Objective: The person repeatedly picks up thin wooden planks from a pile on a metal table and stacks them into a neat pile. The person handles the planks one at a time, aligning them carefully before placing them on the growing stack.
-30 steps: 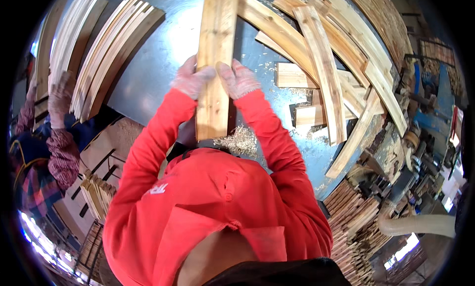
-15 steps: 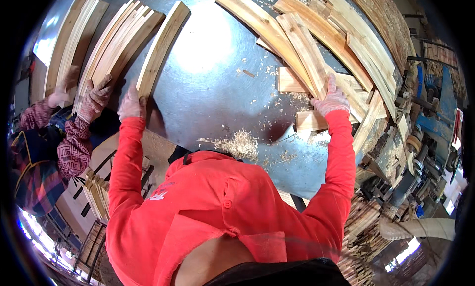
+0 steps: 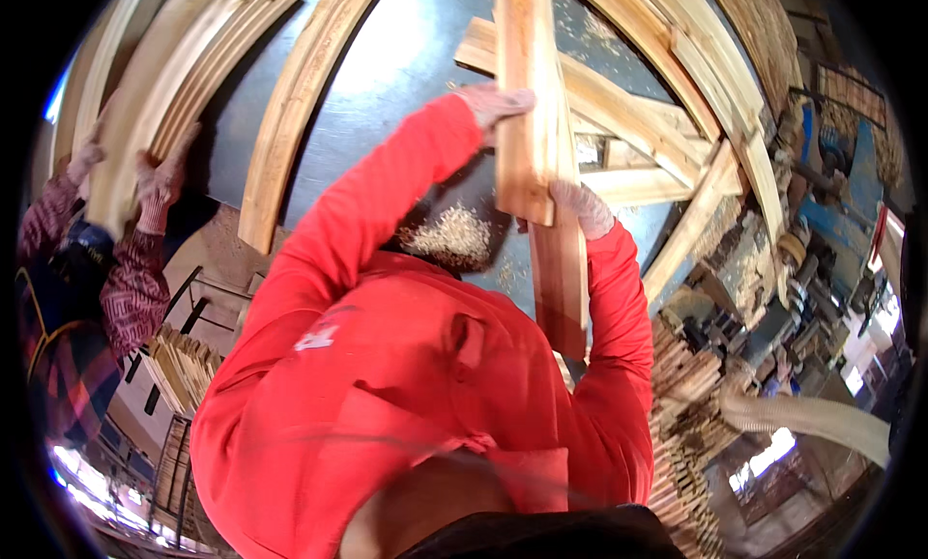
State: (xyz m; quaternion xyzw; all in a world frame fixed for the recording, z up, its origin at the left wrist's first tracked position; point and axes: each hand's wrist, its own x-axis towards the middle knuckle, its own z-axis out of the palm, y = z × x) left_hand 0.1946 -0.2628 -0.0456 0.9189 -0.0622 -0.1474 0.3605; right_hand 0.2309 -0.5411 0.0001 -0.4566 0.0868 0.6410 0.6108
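Observation:
Both my hands wear pale gloves. In front of me, two wooden boards lie one over the other, lengthwise away from my body. My left hand reaches across and grips the left edge of the upper board. Lower down, my right hand is closed on the right edge of the under board, whose near end hangs toward my waist. The far ends of both run out of view or behind each other. Beneath and beside them, more boards lie crossed on the metal table.
A single curved board lies at the table's left. Beyond it, a co-worker's gloved hands touch a stack of boards. Wood shavings sit near the front edge. Blue machinery stands at the right, with a pale hose below.
My left hand has left the single board at left and crossed to the right. The boards at my right hand have been pulled toward me and now point away from my body.

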